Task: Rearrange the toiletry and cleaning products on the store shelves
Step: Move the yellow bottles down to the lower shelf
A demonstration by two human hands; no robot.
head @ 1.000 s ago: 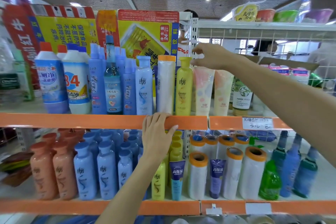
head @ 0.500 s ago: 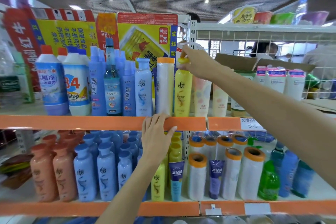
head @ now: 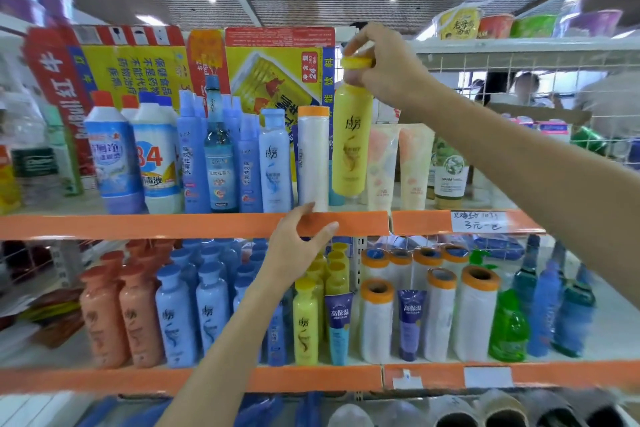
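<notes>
Nearest, at about 6 o'clock, the left hand (head: 296, 246) rests on the orange front lip of the upper shelf (head: 173, 226), its fingers (head: 320, 234) relaxed and fairly straight over the edge, holding nothing. Beyond it, at about 12 o'clock, the right hand (head: 384, 62) has its fingers curled round the cap and neck of a yellow shampoo bottle (head: 351, 146), which hangs upright with its base lifted clear of the shelf board, just right of a white roll with an orange cap (head: 313, 159) and left of two peach tubes (head: 398, 163). The bottle looks like stiff, smooth plastic and, if full, moderately heavy; held only by the cap it could swing or slip, and a loose cap might give way, so a grasp lower on the shoulder or round the body would likely be steadier. Further left, at 10 o'clock, stand a pale blue bottle (head: 275, 163), blue spray bottles and a white disinfectant bottle marked 84 (head: 156, 163). On the lower shelf, at 6 o'clock, a row of matching yellow bottles (head: 305, 322) looks the probable destination. Farthest back are printed cardboard cartons (head: 277, 73).
</notes>
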